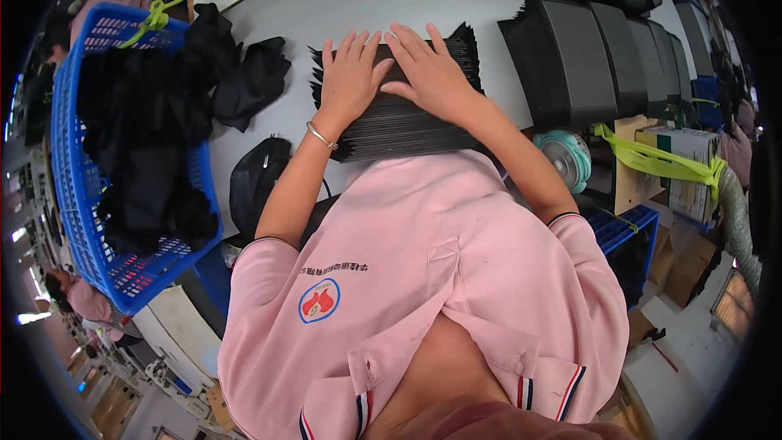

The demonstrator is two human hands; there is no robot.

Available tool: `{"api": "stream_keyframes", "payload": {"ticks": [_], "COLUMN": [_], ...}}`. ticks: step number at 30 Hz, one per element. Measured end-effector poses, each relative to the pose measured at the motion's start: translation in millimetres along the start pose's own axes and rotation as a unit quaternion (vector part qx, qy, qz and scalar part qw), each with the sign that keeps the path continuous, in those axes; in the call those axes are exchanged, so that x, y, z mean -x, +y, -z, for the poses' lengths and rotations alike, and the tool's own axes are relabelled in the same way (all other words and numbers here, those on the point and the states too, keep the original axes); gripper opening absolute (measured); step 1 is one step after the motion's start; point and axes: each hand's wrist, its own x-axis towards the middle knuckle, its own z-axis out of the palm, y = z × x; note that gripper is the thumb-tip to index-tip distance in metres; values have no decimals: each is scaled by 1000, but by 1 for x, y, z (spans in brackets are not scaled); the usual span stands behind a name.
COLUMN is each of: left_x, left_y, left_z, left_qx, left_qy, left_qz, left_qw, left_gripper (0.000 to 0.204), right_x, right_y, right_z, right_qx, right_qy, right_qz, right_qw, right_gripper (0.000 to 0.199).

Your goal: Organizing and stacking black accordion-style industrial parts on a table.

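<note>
Pink shirt (423, 277), hands — left hand (350, 81), right hand (432, 73) — flat on black stack (399, 126)

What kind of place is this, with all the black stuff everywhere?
Probably a factory or packing workshop. Both hands, left hand and right hand, press a stack of black sheets; a blue crate holds black cloth, with more stacks nearby.

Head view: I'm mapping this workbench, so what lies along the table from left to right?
Blue plastic crate with black fabric → loose black cloth pieces → left hand → right hand, both flat on the stack of thin black sheets → row of black bundles.
</note>
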Motion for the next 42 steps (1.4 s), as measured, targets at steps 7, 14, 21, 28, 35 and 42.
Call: {"api": "stream_keyframes", "payload": {"ticks": [7,14,21,28,35,42], "left_x": [5,18,22,16,14,14], "left_y": [15,31,32,20,18,15], "left_z": [5,-3,18,22,16,14], "left_qx": [-40,3,-3,60,51,40], "left_qy": [-15,-29,-82,-112,-94,-86], "left_qz": [-15,-18,-70,-105,-108,-108], "left_qw": [999,999,994,986,988,990], "left_gripper": [65,74,113,138,135,134], "right_x": [72,92,128,185,188,181], "right_y": [-25,-23,-7,-40,-45,-42], "right_z": [15,29,62,61,54,44], "right_qx": [4,48,-65,-60,-13,10], "right_qy": [-31,22,168,96,118,117], "right_qz": [-36,-90,-215,-146,-125,-77], "right_qw": [999,994,960,983,985,990], "right_gripper": [84,83,53,30,26,31]}}
